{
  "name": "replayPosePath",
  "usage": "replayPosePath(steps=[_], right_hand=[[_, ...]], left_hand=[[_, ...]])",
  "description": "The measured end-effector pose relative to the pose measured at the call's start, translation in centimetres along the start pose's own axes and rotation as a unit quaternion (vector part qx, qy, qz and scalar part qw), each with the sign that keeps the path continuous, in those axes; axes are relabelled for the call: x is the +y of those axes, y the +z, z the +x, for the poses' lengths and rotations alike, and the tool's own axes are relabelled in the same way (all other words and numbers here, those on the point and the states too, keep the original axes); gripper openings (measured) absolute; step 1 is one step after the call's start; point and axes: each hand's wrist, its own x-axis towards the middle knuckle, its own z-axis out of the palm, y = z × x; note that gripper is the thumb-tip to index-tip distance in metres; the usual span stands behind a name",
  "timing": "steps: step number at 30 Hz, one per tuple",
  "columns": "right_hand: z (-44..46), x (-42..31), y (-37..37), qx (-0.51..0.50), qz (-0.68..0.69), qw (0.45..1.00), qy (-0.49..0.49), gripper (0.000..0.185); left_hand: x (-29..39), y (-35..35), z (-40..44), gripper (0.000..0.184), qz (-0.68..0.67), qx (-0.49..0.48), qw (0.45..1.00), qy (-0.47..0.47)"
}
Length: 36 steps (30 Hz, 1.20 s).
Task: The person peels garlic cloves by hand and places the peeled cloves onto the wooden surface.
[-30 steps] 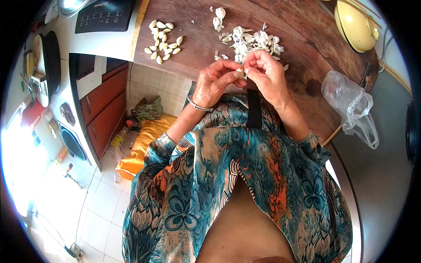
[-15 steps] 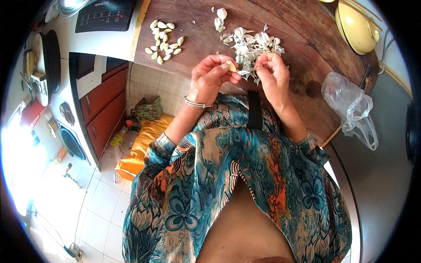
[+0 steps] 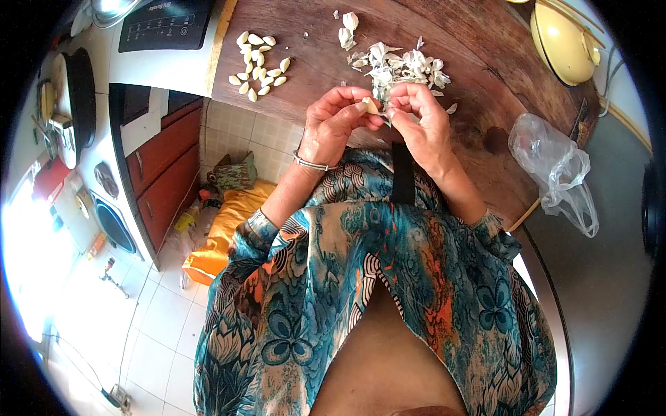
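Between the thumb and fingers of my left hand [image 3: 336, 121] is a pale garlic clove [image 3: 370, 106], held near the table edge. My right hand [image 3: 422, 126] is pinched close beside the clove, its fingertips on a bit of skin at the clove's lower end. Behind my hands lies a heap of papery garlic skins [image 3: 406, 67] on the wooden table [image 3: 305, 59]. Several peeled garlic cloves [image 3: 258, 62] are spread at the table's left. A couple of unpeeled cloves [image 3: 348, 29] sit beyond the heap.
A clear plastic bag [image 3: 551, 163] lies at the right, partly over a grey surface [image 3: 610, 229]. A yellow bowl [image 3: 563, 45] stands at the back right. An induction cooker [image 3: 166, 26] is at the far left. An orange bag [image 3: 225, 232] rests on the floor.
My right hand has moved left from the skins to the clove in my left hand. A piece of skin now lies to the right of the heap.
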Motion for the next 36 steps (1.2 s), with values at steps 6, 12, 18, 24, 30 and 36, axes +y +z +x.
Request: replayPosePath(steps=[6,12,18,24,30,36], right_hand=[[0.6,-0.3,-0.7,0.021,-0.053,0.997,-0.046,0.018],[0.5,-1.0,-0.2,-0.037,-0.005,0.999,-0.010,0.025],[0.3,-0.7,-0.2,-0.051,0.011,0.998,0.017,0.026],[0.7,-0.6,-0.5,-0.073,0.048,0.994,0.064,0.028],[0.8,-0.8,-0.5,-0.055,0.112,0.981,0.145,0.024],[0.5,-0.5,0.5,0.009,0.044,0.995,0.084,0.019]], left_hand=[[0.7,0.4,-0.4,0.018,0.008,-0.002,0.999,-0.033],[0.0,0.3,-0.2,0.021,0.060,-0.024,0.998,-0.024],[-0.1,0.7,-0.2,0.022,0.173,-0.021,0.984,0.019],[0.2,0.7,0.0,0.024,0.388,-0.027,0.913,0.125],[0.7,0.9,0.0,0.027,0.490,-0.064,0.843,0.215],[1.0,2.3,-0.1,0.025,0.486,-0.026,0.841,0.237]])
